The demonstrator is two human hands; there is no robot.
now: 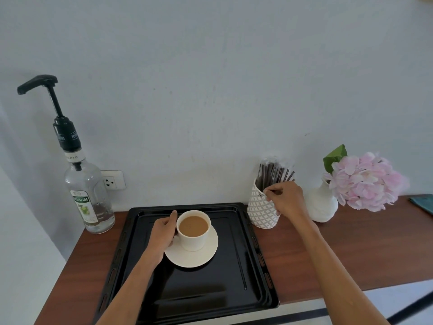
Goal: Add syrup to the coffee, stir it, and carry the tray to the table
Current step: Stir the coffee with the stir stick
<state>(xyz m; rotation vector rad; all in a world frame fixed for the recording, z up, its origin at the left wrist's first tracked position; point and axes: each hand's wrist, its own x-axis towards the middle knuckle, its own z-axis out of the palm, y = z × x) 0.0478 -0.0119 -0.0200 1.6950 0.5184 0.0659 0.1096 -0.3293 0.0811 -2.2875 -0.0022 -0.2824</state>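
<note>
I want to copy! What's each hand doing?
Left hand: closed around the coffee cup.
Right hand: pinching a stirrer in the patterned holder.

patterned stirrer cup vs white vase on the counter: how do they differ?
The stirrer cup has a grey-and-white diamond pattern; the vase is plain white. The cup is straight-sided and wide-mouthed; the vase is bulbous with a narrow neck. The cup holds wrapped dark stirrers, with the right hand pinching at its rim; the vase holds a pink flower and is untouched. Both stand upright on the wooden counter, right of the tray.
</note>
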